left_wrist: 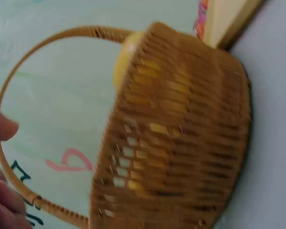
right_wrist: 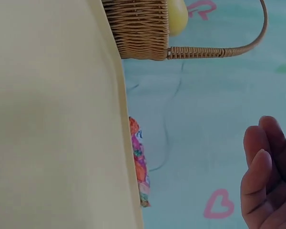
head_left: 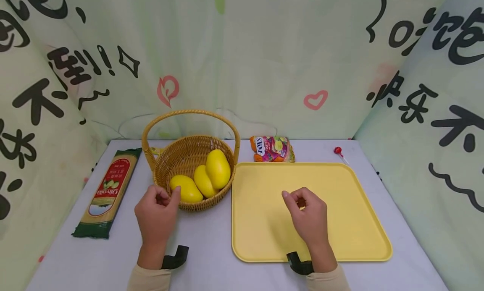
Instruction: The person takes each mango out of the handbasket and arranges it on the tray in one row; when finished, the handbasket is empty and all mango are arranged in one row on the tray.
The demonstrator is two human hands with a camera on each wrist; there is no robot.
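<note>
My left hand (head_left: 156, 217) hovers by the front left of a wicker basket (head_left: 206, 205), its fingers loosely curled with nothing in them. Inside the basket lie three smooth yellow fruits (head_left: 218, 169) that look like mangoes. In the left wrist view, the woven basket wall (left_wrist: 205, 124) fills the middle, and the fingertips (left_wrist: 9, 126) show at the left edge. Over a yellow tray (head_left: 261, 236) is my right hand (head_left: 310, 217), loosely curled and holding nothing. The right wrist view shows the right fingers (right_wrist: 257, 176) apart from the tray (right_wrist: 57, 143) and basket (right_wrist: 138, 28).
A long green-ended food pack (head_left: 107, 190) with a red label lies left of the basket. Behind the tray sits a FOX'S candy bag (head_left: 273, 149), and farther right a red lollipop (head_left: 338, 151). The basket's tall handle (head_left: 193, 111) arches above it. Printed curtains surround the table.
</note>
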